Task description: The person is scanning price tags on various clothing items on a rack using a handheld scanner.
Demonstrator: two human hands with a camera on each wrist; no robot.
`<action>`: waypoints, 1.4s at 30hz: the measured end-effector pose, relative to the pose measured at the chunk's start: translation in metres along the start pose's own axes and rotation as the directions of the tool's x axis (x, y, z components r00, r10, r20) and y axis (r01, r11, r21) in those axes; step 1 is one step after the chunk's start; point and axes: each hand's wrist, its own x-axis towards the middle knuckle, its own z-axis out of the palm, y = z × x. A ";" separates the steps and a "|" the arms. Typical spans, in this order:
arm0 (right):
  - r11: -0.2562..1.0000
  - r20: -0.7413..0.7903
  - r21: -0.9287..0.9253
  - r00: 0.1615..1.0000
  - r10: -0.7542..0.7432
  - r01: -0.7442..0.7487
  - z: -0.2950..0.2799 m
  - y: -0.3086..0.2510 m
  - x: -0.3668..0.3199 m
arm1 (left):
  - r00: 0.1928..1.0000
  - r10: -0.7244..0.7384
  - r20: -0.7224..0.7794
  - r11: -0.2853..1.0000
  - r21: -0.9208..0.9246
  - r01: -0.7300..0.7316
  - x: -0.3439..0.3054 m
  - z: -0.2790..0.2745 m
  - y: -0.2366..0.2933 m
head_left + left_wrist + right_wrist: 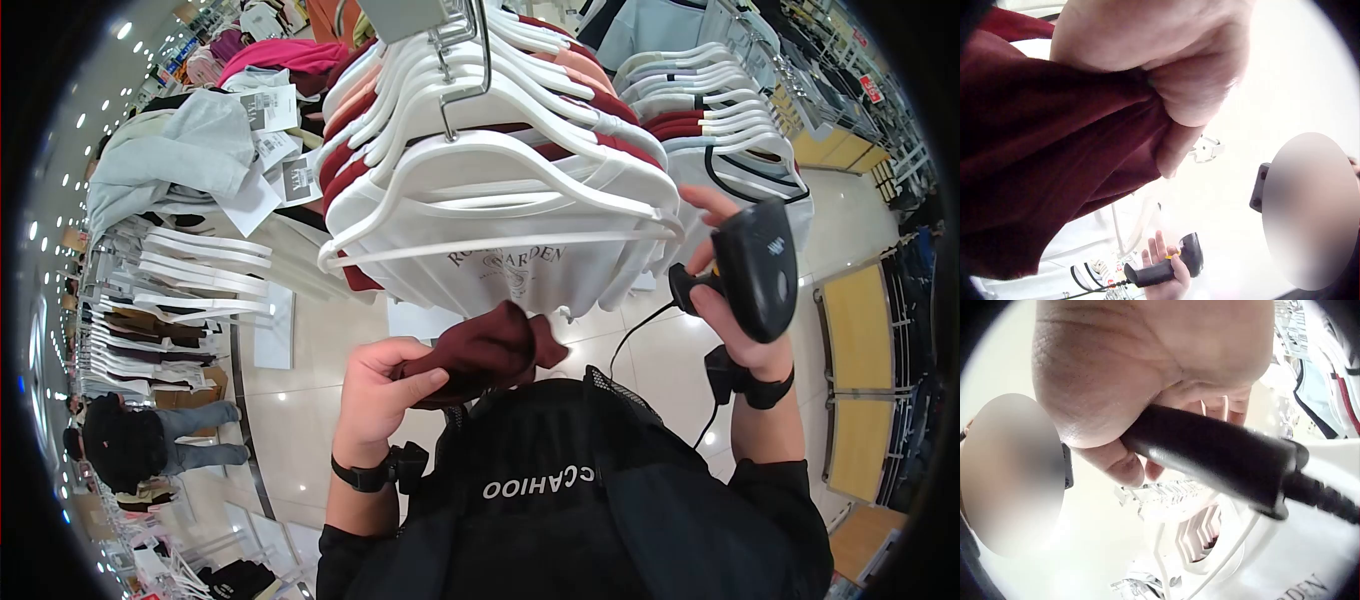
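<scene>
The left grip (380, 390) clenches a bunched maroon garment (495, 350). At 2 o'clock from it, the right grip (730, 320) grasps a barcode scanner (765, 270), long axis roughly 12-to-6.

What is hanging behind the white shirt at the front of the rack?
More white hangers carrying dark red and pink shirts. Only their shoulders show; the white shirt covers the rest. The left hand grips dark red cloth below it.

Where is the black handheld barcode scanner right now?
Head view, right side: the black handheld barcode scanner is held in the right hand, raised beside the rack's white plastic hangers, opposite the left hand holding dark red cloth.
</scene>
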 end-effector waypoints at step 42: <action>0.995 0.196 0.064 0.977 -0.082 0.071 -0.007 0.020 -0.018 | 0.959 0.136 0.249 0.948 0.248 -0.199 0.007 -0.002 0.012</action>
